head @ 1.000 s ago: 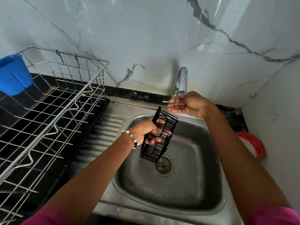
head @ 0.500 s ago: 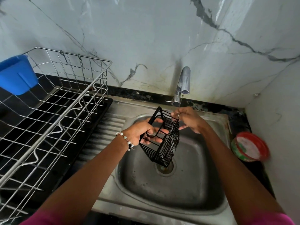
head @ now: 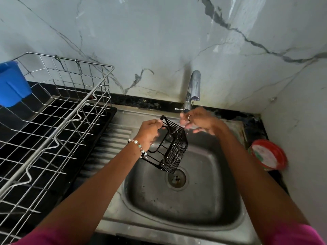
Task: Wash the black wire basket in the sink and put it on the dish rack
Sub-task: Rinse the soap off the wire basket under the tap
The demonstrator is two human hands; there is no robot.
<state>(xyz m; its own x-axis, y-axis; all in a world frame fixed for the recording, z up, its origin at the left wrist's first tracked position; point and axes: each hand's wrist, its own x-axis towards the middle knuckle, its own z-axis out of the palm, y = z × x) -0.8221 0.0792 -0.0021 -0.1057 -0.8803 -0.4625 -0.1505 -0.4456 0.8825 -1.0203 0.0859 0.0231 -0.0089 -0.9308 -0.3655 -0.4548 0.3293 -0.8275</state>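
Note:
My left hand [head: 149, 132] grips the black wire basket [head: 174, 150] by its rim and holds it tilted over the steel sink [head: 203, 206], just above the drain [head: 177, 179]. Under the faucet [head: 193, 89], my right hand [head: 198, 121] is blurred, its fingers loosely curled at the basket's far top edge; whether it touches the wires I cannot tell. Thin water glints on the basket's upper wires. The silver wire dish rack [head: 58, 124] stands on the counter to the left of the sink.
A blue plastic cup [head: 12, 84] hangs on the rack's far left side. A red round container [head: 269, 154] sits on the dark counter right of the sink. The marble wall rises close behind the faucet, and the ribbed drainboard [head: 113, 142] lies between rack and sink.
My left hand has turned the basket so its grid bottom faces more toward me. My right hand came down from the spout to the basket's top edge.

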